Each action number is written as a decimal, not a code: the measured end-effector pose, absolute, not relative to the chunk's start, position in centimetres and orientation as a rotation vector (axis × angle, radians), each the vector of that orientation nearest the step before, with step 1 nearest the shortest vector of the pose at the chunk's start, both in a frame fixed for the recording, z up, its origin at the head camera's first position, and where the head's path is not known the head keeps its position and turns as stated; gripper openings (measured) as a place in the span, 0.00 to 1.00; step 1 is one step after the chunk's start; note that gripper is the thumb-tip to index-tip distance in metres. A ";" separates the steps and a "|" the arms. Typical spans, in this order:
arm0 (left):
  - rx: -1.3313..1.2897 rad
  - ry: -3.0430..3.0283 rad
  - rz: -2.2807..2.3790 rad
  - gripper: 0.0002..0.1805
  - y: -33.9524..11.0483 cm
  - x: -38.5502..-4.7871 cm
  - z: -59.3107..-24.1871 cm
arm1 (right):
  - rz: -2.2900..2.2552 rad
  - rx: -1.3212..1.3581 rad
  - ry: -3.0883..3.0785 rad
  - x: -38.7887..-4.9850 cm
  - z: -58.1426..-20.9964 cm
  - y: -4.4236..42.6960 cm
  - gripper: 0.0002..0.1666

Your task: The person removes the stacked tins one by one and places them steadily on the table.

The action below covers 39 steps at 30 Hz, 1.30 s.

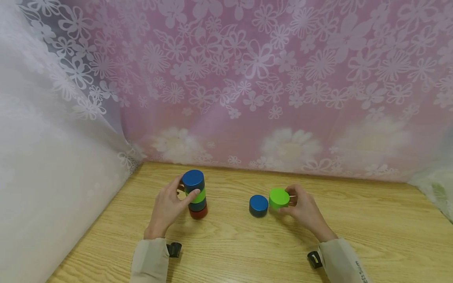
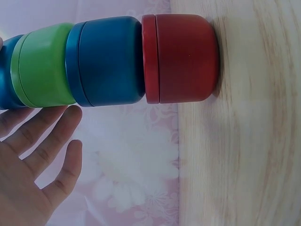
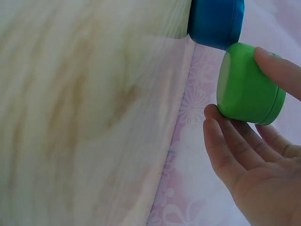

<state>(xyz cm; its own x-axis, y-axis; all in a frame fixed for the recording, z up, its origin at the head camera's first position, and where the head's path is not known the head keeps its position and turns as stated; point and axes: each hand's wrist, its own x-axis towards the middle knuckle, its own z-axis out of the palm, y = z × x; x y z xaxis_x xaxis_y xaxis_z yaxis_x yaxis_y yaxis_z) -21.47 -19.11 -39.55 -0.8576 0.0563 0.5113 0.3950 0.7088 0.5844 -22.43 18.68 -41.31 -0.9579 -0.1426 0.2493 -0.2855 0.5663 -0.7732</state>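
A stack [image 1: 201, 197] of four round tins is stood upright on the left part of the table [image 1: 226, 245]: the red tin [image 2: 186, 59] at the bottom, the lower blue tin [image 2: 110, 61] above it, then the stacked green tin [image 2: 46, 66], and the top blue tin [image 1: 193, 179] over all. By the left hand [image 1: 167, 205] the stack is held near its upper end, the grip being narrowed around it with the thumb in front and fingers behind. To the right, the loose green tin [image 1: 278, 198] is pinched in the grip of the right hand [image 1: 304, 211] and is held clear of the table. Just beside it the loose blue tin [image 1: 258, 206] is set down, gripped by neither hand; whether the two touch cannot be told. The work is judged to be partly done: four tins have been piled up, while the loose green and blue ones are yet to be added, if all six are meant for one pile. Behind, the table is bordered by a pink flowered cloth [image 1: 262, 78].
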 end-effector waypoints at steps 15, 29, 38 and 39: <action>-0.350 -2.455 -0.996 0.32 -19.0 -21.6 -39.5 | 1.309 0.342 -2.786 -22.6 -41.5 18.9 0.33; -0.351 -2.455 -1.010 0.32 -19.1 -21.6 -39.7 | 1.253 0.429 -2.857 -22.9 -41.7 18.8 0.32; -0.355 -2.447 -1.016 0.32 -19.2 -21.6 -39.7 | 1.252 0.424 -2.877 -22.8 -41.4 18.6 0.32; -0.354 -2.447 -1.019 0.32 -19.2 -21.6 -39.7 | 1.249 0.424 -2.877 -22.8 -41.4 18.6 0.33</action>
<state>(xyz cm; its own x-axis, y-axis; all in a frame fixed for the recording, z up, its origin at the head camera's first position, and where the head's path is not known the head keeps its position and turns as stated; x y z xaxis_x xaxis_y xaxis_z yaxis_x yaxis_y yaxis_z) -21.61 -19.19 -39.66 -0.8596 0.0575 0.5077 0.4008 0.6922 0.6002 -22.79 18.59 -41.43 -0.9638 -0.2531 0.0844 -0.2345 0.6525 -0.7206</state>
